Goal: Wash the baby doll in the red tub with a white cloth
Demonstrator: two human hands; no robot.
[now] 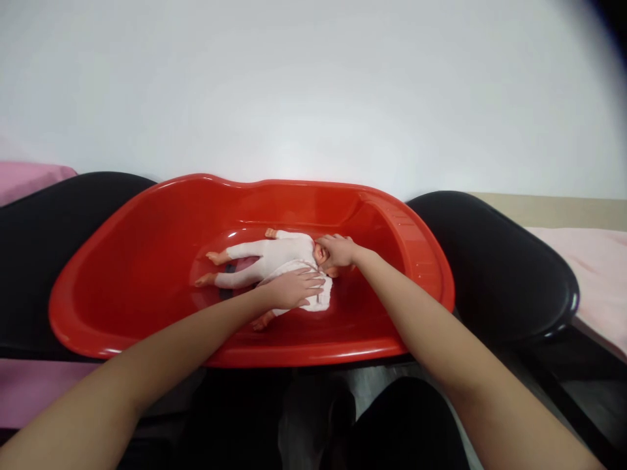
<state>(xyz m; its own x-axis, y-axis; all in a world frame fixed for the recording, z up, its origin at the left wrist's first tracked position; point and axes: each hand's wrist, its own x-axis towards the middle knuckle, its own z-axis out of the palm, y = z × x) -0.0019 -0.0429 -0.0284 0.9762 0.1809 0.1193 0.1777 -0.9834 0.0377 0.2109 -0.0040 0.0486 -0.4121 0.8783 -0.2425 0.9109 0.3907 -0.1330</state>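
A baby doll in a white outfit lies on its back in a red baby bath, feet to the left and head to the right. My right hand is cupped round the doll's head, its fingers curled over the far side and partly hiding the face. A small white cloth lies over the doll's near shoulder and chest. On that cloth rests my left hand, flat with its fingers stretched out. One of the doll's hands shows beneath my left wrist.
Black chairs or padded seats flank the bath at right and left. Pink covers lie beyond them. A white wall rises behind the bath. Below its near rim show my dark-clothed legs.
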